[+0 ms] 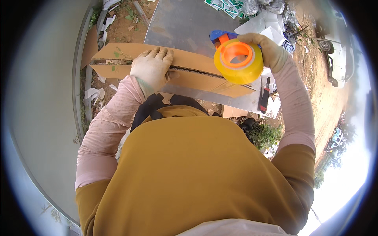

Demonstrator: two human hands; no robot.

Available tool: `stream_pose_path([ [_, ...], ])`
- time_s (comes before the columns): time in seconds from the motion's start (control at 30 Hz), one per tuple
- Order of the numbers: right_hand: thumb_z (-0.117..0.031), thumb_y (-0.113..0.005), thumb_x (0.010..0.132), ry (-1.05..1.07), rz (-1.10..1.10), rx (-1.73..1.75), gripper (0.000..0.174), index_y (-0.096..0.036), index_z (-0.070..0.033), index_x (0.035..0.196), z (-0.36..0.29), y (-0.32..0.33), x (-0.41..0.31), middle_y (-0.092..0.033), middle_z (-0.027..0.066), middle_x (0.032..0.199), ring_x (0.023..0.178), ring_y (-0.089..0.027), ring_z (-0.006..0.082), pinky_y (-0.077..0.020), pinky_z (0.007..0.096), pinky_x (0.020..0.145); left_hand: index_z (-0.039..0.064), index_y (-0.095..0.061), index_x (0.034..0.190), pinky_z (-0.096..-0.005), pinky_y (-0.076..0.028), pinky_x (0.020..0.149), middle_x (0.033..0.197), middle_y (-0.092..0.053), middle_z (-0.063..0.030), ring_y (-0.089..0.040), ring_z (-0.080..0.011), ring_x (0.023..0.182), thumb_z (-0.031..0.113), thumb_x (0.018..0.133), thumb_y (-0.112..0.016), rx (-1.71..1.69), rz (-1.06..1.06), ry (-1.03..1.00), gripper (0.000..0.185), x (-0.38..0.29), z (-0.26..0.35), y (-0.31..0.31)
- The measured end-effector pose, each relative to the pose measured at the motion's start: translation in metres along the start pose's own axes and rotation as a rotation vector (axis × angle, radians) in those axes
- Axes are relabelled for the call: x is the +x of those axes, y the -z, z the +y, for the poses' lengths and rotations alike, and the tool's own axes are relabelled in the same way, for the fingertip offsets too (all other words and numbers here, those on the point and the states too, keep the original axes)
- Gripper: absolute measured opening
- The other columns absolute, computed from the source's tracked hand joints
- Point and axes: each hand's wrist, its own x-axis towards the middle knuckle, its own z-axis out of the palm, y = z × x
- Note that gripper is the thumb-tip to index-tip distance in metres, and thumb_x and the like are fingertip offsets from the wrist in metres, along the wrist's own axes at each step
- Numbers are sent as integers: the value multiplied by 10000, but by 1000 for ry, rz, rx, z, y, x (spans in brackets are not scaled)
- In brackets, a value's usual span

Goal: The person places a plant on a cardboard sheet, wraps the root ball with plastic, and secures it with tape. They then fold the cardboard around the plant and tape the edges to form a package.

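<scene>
A long cardboard box (189,60) lies across a metal tabletop (183,20) in front of me, its two top flaps meeting at a narrow gap. My gloved left hand (152,66) presses down over the flaps left of centre, fingers on the far one and thumb on the near one. Above the box's right end, my gloved right hand (262,48) grips a blue and orange tape dispenser (220,37) by its back. The dispenser carries a thick roll of yellow packing tape (240,75). A strip of clear tape (226,85) shows on the near flap's right part.
A red and black utility knife (265,98) lies at the table's right edge. Green and white printed sheets (227,7) and clear plastic wrap (257,6) are heaped at the far right. A leafy twig (116,57) overlaps the box's left end. Scraps litter the ground.
</scene>
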Motion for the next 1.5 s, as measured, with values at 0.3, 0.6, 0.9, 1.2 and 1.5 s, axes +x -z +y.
stream_pose_path([
  [0.3, -266, -751, 835, -573, -23, -649, 366, -787, -24, 1107, -68, -115, 80, -783, 139, 1078, 872, -768, 212, -635, 337, 817, 43, -459, 1530, -486, -471, 1098, 1445, -605, -188, -583, -363, 1327, 450, 927, -709, -120, -119, 107, 769, 16, 2, -16],
  [0.6, -336, -725, 868, -418, -51, -759, 463, -759, -75, 1249, 38, -173, -97, -763, 127, 1066, 914, -699, 189, -552, 314, 830, 310, -376, 1634, -567, -406, 1174, 1741, -219, -95, -459, -433, 1431, 279, 960, -692, -55, -534, -252, 745, 30, 11, 29],
  [0.9, -285, -725, 902, -177, -119, 317, 575, -645, 61, 1354, 103, -112, -115, -731, 204, 1241, 1092, -718, 253, -579, 350, 952, 137, -525, 1505, -488, -206, 1289, 1677, -355, -81, -340, -296, 1545, 291, 957, -574, 324, -124, -927, 571, -1, 27, -63],
  [1.2, -301, -672, 966, 201, 407, 623, 561, -568, -5, 1431, 83, -43, 89, -708, 142, 1270, 1124, -710, 299, -565, 441, 1012, 49, -755, 1108, -400, -565, 869, 1117, -759, -120, -729, -295, 973, 145, 901, -732, -764, 6, -85, 230, -62, -46, 15],
  [1.5, -283, -723, 919, 730, 221, -689, 341, -713, -136, 1226, 41, -192, 26, -701, 123, 1006, 839, -710, 308, -584, 406, 715, -28, -757, 1079, -253, -518, 793, 987, -750, -40, -648, -99, 862, 135, 1017, -664, -912, 849, 907, 197, -109, -107, 31],
])
